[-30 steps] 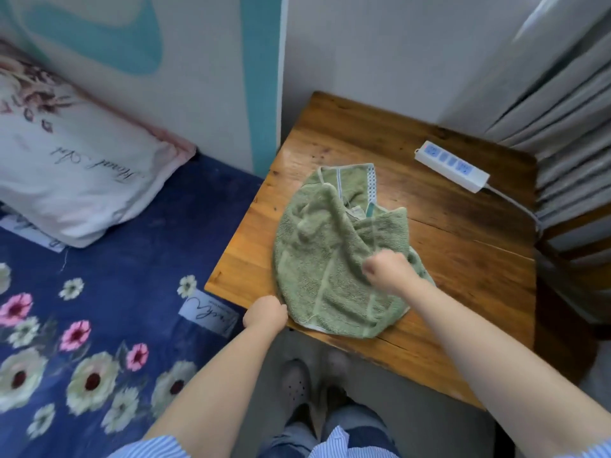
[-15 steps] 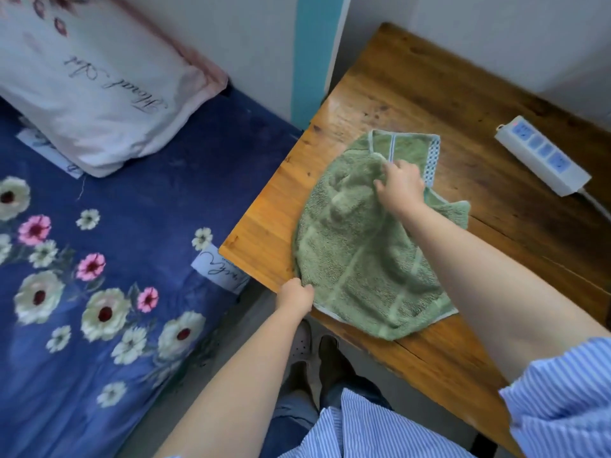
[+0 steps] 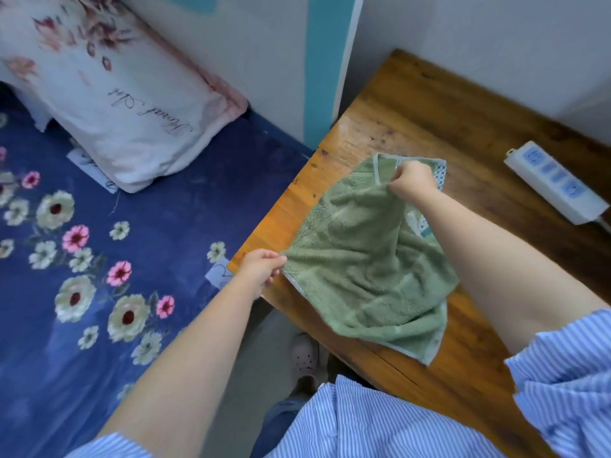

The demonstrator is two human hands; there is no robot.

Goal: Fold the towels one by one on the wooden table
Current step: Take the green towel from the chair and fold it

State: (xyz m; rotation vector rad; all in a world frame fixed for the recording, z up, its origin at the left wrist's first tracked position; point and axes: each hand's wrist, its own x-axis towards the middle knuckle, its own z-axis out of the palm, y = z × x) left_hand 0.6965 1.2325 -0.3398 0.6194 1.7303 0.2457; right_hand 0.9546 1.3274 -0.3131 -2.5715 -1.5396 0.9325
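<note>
A green towel [image 3: 363, 262] with a pale hem lies rumpled on the near left part of the wooden table [image 3: 463, 127]. My left hand [image 3: 261, 271] pinches its near left corner at the table's edge. My right hand [image 3: 413, 181] grips the towel's far edge, by the patterned border, and holds it slightly raised. The cloth stretches between the two hands, and its near right corner hangs toward the table's front edge.
A white power strip [image 3: 555, 183] with its cable lies at the table's far right. Left of the table is a bed with a blue floral sheet [image 3: 99, 259] and a white pillow [image 3: 132, 104]. Walls enclose the table's far side.
My left hand has taken the near left corner and pulled it out sideways. My right hand has moved to the far edge and lifted it, spreading the towel. The camera has shifted closer.
</note>
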